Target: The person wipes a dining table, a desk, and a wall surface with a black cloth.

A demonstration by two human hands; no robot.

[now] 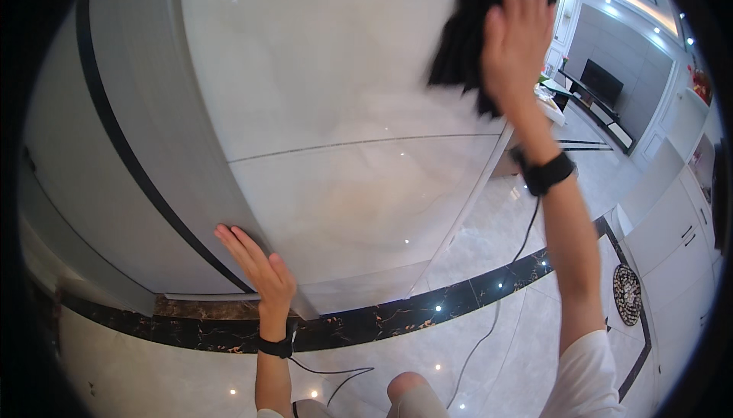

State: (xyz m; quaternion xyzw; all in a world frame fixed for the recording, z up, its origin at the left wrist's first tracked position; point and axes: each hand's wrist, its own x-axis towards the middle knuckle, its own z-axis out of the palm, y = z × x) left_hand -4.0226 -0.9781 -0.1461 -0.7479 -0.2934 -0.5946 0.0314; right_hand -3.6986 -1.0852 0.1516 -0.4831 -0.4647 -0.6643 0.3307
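Observation:
A black cloth [464,44] lies against the upper right of a glossy cream tiled wall [343,59], close to the wall's right edge. Flat over it is my right hand [519,44], fingers stretched out, palm side toward the cloth; hand and cloth are a little blurred. Lower on the left, my left hand [259,265] is held out with straight fingers and nothing in it, beside the grey door frame [202,135]. Whether its fingertips touch the frame I cannot tell. Each wrist wears a black band with a thin cable.
A grey door [69,166] with a dark strip stands at the left. Black marble edging [366,326] crosses the pale tiled floor. To the right are white cabinets [672,242], a round patterned mat [627,296] and, farther off, a television [602,82]. A cable [489,326] hangs near my legs.

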